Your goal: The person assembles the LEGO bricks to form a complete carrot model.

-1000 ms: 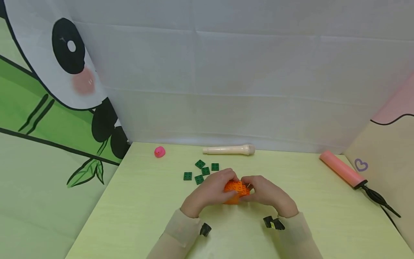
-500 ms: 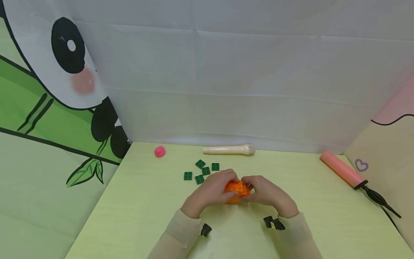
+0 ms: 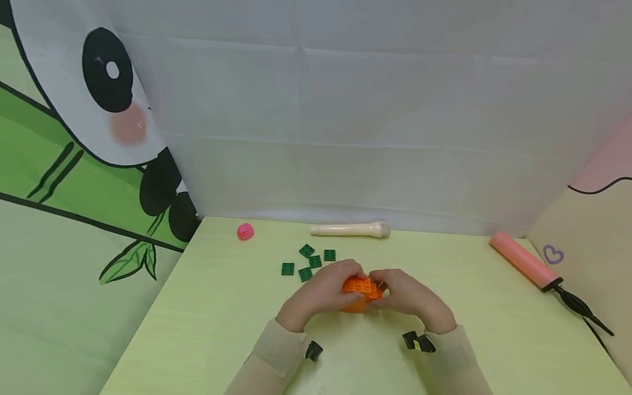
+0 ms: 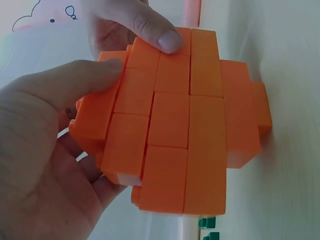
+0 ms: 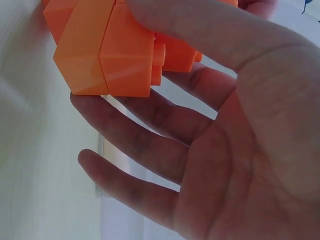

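Currently held: an orange brick model [image 4: 170, 120], low and just right of the middle of the head view, between both hands.
Left hand [image 3: 326, 288]: thumb pressed to the model's face, other fingers partly hidden behind, pinching it at the left of the left wrist view.
Right hand [image 3: 407, 296]: thumb and longer fingers pinching the model at the top of the right wrist view; the little finger sticks out clear of it.
Brick seams: dark lines run between rows in the left wrist view. Whether any joint is loose, I can't tell; uneven squeezing or twisting might split a row off.
Stepped end: it juts toward the counter [image 3: 197, 329] at the right of the left wrist view; contact is unclear. If it knocks the surface, a brick could pop off.
Green bricks [image 3: 314, 261]: loose, up and left of the model in the head view, the nearest just beside the left hand. A sideways swing might scatter them.
Cream microphone [image 3: 349, 229]: lying near the counter's far edge; a bump could roll it.
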`<state>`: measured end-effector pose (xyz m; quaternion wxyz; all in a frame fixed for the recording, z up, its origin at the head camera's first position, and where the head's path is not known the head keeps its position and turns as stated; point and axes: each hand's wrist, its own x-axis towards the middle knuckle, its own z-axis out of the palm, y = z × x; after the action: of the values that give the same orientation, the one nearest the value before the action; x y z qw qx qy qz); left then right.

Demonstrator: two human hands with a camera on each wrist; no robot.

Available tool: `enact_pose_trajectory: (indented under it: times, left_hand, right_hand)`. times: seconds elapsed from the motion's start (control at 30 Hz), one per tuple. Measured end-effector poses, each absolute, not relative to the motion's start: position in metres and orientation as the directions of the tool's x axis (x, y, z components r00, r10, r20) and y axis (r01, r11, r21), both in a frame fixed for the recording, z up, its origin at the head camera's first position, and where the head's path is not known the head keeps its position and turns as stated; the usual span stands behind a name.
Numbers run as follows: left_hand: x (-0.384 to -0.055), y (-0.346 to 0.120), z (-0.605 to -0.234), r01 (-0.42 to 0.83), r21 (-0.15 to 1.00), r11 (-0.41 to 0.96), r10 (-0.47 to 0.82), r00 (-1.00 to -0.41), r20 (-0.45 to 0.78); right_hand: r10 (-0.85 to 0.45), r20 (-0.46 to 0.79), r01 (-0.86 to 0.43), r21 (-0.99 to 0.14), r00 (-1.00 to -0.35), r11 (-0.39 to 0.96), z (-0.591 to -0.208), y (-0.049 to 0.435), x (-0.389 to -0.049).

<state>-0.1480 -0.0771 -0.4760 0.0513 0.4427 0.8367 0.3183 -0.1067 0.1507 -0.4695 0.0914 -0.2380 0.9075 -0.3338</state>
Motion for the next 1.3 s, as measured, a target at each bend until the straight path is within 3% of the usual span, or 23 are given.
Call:
enact_pose_trajectory:
  times: [0.27, 0.4, 0.57, 0.77, 1.03, 1.3]
  left_hand:
    - [-0.154, -0.088, -0.479, 0.643, 0.687, 0.338, 0.778, -0.602, 0.18]
    - [-0.165, -0.103, -0.477, 0.583, 0.73, 0.356, 0.725, -0.666, 0.178]
    - [-0.183, -0.129, -0.479, 0.556, 0.63, 0.542, 0.551, -0.801, 0.234]
    - [-0.201, -0.157, -0.495, 0.435, 0.466, 0.77, 0.387, -0.9, 0.201]
    - [-0.205, -0.173, -0.507, 0.339, 0.382, 0.859, 0.354, -0.935, 0.035]
    - [-0.208, -0.176, -0.517, 0.314, 0.361, 0.878, 0.325, -0.945, 0.031]
  right_hand:
    - [-0.482, -0.014, -0.37, -0.622, -0.876, 0.69, -0.473, 0.15, -0.107]
    - [-0.478, -0.017, -0.369, -0.609, -0.878, 0.702, -0.472, 0.149, -0.107]
    - [-0.471, -0.028, -0.361, -0.602, -0.882, 0.712, -0.469, 0.149, -0.107]
    - [-0.461, -0.047, -0.343, -0.604, -0.886, 0.719, -0.469, 0.149, -0.106]
    - [-0.46, -0.046, -0.343, -0.603, -0.887, 0.721, -0.469, 0.149, -0.106]
    - [-0.466, -0.044, -0.346, -0.607, -0.884, 0.715, -0.468, 0.147, -0.107]
